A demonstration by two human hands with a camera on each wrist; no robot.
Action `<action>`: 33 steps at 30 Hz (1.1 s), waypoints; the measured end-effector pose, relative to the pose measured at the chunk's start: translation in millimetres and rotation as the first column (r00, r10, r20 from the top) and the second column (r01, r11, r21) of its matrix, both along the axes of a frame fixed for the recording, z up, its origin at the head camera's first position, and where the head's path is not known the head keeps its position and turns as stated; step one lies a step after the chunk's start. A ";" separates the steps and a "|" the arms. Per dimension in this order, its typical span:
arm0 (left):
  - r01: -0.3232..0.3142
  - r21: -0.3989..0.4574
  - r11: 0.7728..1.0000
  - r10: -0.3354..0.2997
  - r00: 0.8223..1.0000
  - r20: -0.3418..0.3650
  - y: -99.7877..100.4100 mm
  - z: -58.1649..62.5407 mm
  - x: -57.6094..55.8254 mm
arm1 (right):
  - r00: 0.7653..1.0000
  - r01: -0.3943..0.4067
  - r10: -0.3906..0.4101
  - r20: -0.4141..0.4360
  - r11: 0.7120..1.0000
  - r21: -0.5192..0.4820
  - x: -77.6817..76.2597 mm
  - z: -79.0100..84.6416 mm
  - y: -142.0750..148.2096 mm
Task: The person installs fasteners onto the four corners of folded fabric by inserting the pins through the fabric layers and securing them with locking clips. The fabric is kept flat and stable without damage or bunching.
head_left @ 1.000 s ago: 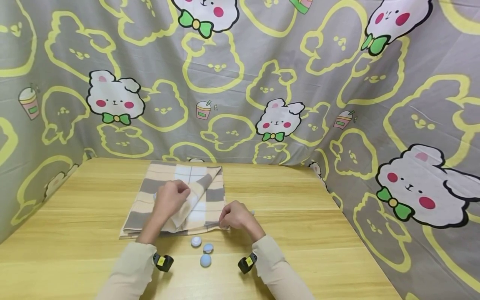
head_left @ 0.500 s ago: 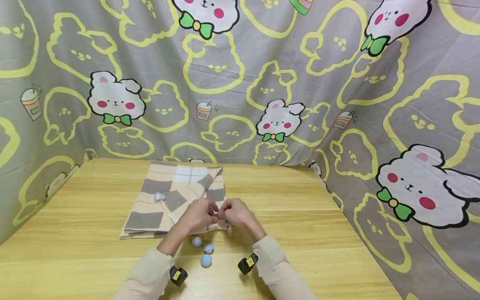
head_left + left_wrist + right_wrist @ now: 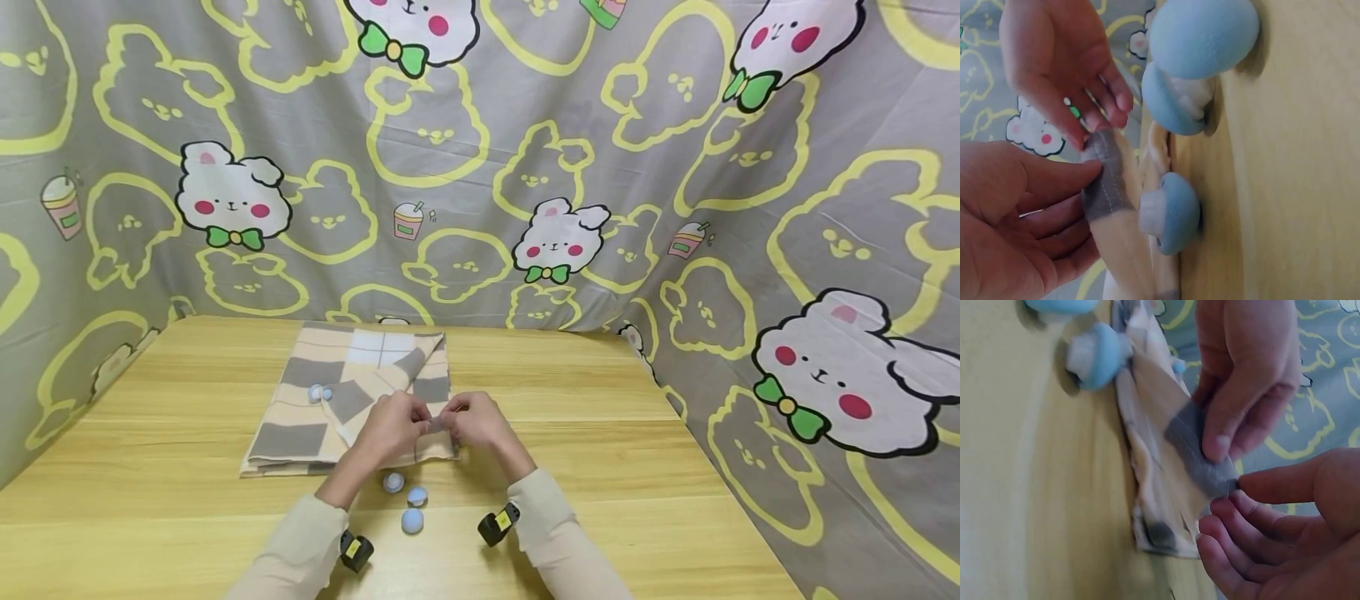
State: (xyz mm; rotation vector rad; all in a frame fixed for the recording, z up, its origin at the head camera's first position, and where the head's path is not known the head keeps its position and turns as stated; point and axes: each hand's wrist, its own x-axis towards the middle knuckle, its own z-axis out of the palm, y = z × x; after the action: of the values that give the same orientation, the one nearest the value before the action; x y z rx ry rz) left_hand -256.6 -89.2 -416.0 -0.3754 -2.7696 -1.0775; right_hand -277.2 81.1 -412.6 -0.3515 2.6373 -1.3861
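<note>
A folded plaid cloth (image 3: 352, 400) in beige, grey and white lies on the table, a flap turned over across its top. At its front right corner, my left hand (image 3: 393, 425) pinches the grey hem between thumb and fingers. Close beside it, my right hand (image 3: 476, 419) pinches the tip of the same grey corner. In the right wrist view that corner (image 3: 1200, 453) is drawn up between both hands. A blue and white mushroom-shaped clip (image 3: 319, 393) sits at the flap's left end, with a smaller blue piece beside it.
Three loose mushroom-shaped pieces lie in front of the cloth: one white side up (image 3: 393, 482), one on its side (image 3: 417, 497) and one blue dome up (image 3: 412, 521). A patterned grey curtain (image 3: 465, 308) closes off the wooden table (image 3: 570, 392) at the back and sides.
My left hand has come from over the flap's left part to the front right corner, meeting my right hand. The clip and a grey patch on the flap are uncovered. My right hand has risen slightly.
</note>
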 end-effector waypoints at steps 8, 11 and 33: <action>-0.051 0.106 0.993 0.049 0.999 0.021 -9.0 2.1 -4.1 | 0.995 0.075 -0.071 -0.065 0.995 0.067 -5.7 4.1 12.7; -0.054 0.139 0.989 0.050 0.998 0.028 -12.3 2.3 -6.2 | 0.990 0.100 -0.084 -0.109 0.984 0.147 -5.1 5.1 16.0; -0.129 0.208 0.970 0.107 0.988 0.114 -17.2 0.2 -12.4 | 0.998 0.035 -0.057 0.036 0.895 0.445 -1.5 -1.2 23.6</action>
State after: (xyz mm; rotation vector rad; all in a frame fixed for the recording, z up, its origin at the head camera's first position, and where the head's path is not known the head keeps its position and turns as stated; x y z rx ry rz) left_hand -269.0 -106.4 -415.7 -0.1292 -2.6829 -1.3839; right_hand -278.7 104.6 -413.8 -0.1943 2.8273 -0.7448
